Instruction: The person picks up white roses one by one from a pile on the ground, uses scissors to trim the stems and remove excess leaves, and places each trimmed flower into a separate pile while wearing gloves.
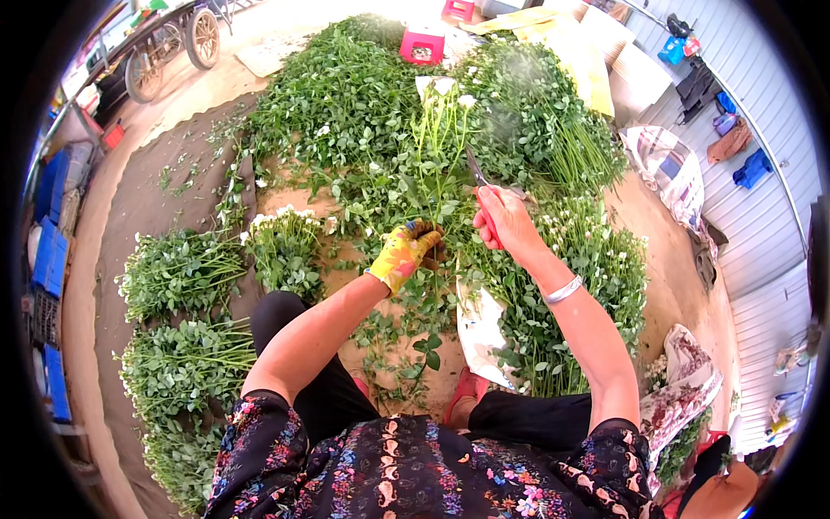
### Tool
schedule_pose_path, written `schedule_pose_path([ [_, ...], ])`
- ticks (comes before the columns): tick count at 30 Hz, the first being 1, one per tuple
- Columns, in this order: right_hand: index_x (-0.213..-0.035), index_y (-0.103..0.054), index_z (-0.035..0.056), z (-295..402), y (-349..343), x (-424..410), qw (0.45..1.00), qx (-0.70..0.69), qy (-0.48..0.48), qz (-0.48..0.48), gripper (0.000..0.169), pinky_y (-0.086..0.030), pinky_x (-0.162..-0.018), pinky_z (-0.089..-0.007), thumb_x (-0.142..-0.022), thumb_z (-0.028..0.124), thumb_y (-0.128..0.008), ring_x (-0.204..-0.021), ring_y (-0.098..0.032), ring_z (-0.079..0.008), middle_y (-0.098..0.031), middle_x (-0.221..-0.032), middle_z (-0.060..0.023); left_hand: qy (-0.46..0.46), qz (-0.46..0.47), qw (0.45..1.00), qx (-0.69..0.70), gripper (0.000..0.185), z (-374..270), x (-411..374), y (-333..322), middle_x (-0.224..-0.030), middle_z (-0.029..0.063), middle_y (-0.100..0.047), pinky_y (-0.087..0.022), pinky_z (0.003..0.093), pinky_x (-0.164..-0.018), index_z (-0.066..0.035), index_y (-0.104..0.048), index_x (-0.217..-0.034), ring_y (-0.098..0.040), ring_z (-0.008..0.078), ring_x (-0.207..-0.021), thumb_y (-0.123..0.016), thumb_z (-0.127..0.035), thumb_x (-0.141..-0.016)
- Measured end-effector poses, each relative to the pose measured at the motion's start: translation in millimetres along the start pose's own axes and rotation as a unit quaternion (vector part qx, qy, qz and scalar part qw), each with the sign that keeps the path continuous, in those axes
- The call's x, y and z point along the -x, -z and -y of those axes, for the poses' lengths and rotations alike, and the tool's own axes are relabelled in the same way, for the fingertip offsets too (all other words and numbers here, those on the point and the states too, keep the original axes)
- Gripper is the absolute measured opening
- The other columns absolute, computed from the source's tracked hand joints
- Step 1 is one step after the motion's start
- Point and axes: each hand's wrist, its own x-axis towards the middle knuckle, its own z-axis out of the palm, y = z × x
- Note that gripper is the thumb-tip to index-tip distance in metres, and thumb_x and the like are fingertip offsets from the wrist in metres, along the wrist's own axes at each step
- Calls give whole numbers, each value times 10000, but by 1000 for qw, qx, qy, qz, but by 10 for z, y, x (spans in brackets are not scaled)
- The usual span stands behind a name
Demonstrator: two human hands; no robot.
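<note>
My left hand, in a yellow floral-print glove, is closed around the lower part of a green stem. That leafy stem branches upward into white, rose-like blooms. My right hand is bare and grips scissors by their red handles. Their dark blades point up and away, just right of the held stem; whether they are parted is hard to tell. Loose leaves and cut stems lie on the ground between my feet. A white sheet lies beneath my right forearm.
Large heaps of leafy stems lie ahead and to the right. Bundles of white-flowered stems rest on a brown ground cloth at left. Farther off are a pink stool and a wheeled cart. A corrugated wall bounds the right.
</note>
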Motion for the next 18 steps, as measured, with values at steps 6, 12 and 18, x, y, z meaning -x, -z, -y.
schedule_pose_path([
  [6,-1320,-434,23,60,129,70,999,-10,21,34,601,-432,-476,-197,-958,502,-450,-579,-529,-63,-560,-787,-32,19,27,999,-16,191,-16,-14,12,-915,53,-653,-544,282,-585,-49,-599,-1098,-665,158,-763,-552,-166,-955],
  [12,-1283,-473,32,55,441,58,997,54,20,53,540,-452,-497,-214,-963,466,-462,-601,-553,-81,-603,-805,-35,38,62,995,-62,191,0,-33,37,-897,35,-662,-538,260,-556,-68,-612,-1101,-668,138,-769,-554,-179,-956],
  [18,-1224,-533,40,29,702,80,994,73,25,79,484,-448,-488,-216,-955,440,-487,-583,-548,-83,-606,-776,-36,61,82,990,-96,194,64,-77,76,-857,21,-669,-531,239,-526,-66,-622,-1091,-662,123,-725,-557,-188,-956],
])
